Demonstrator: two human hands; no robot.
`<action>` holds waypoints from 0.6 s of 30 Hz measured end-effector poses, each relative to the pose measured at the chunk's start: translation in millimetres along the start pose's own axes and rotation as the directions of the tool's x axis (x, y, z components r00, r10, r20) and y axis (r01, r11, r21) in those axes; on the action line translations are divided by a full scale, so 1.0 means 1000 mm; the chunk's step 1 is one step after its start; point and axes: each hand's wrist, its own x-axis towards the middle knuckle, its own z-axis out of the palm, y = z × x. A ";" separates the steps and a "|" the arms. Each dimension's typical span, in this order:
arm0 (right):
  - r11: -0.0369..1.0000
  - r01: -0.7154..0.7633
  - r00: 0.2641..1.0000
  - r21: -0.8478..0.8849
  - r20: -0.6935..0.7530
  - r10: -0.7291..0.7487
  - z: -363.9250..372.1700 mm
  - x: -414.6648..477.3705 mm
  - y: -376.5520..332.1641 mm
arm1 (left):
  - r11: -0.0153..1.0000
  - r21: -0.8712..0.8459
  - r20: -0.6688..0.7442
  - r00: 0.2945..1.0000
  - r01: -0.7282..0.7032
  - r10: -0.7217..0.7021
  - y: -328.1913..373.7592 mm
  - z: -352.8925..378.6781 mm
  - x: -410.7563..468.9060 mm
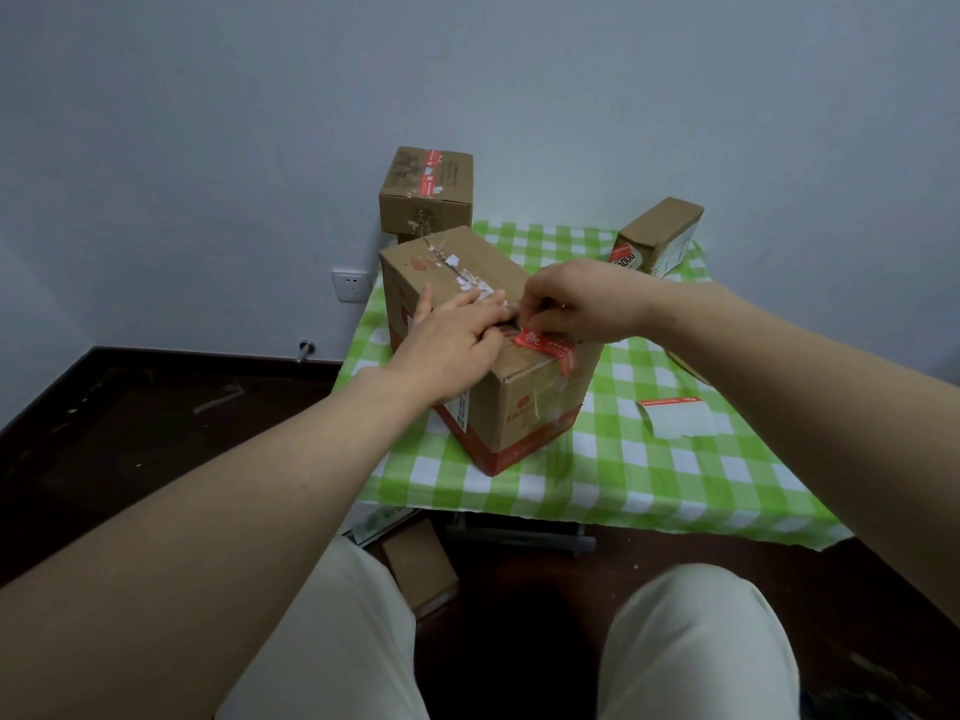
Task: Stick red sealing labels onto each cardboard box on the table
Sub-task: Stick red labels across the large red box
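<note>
A large cardboard box [519, 407] with a red base stands on the green checked tablecloth [623, 475]. My left hand [447, 345] lies flat on the box top with fingers straight, pressing the flaps. My right hand [576, 304] pinches the upper end of a red sealing label [545, 348] that runs from the box top over its near edge. A second box [426, 194] bearing a red label stands at the back left. A smaller box [657, 236] with a red label on its end lies at the back right.
A white label backing sheet [675, 418] with a red strip lies on the cloth to the right of the box. A small carton [421, 569] lies on the dark floor under the table's front edge. A wall socket [350, 286] is at left. My knees fill the bottom.
</note>
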 end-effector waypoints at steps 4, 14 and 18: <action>1.000 -0.006 1.000 -0.015 -0.003 0.006 0.001 -0.001 0.000 | 1.000 0.001 0.000 1.000 0.000 0.000 0.000 0.000 0.000; 1.000 -0.020 0.999 0.011 -0.040 0.021 0.001 -0.008 0.001 | 1.000 -0.018 -0.009 1.000 -0.008 0.008 0.000 -0.001 -0.002; 1.000 -0.027 0.999 -0.004 -0.046 0.027 0.001 -0.008 0.000 | 1.000 -0.012 -0.011 1.000 -0.011 0.011 0.001 -0.001 -0.002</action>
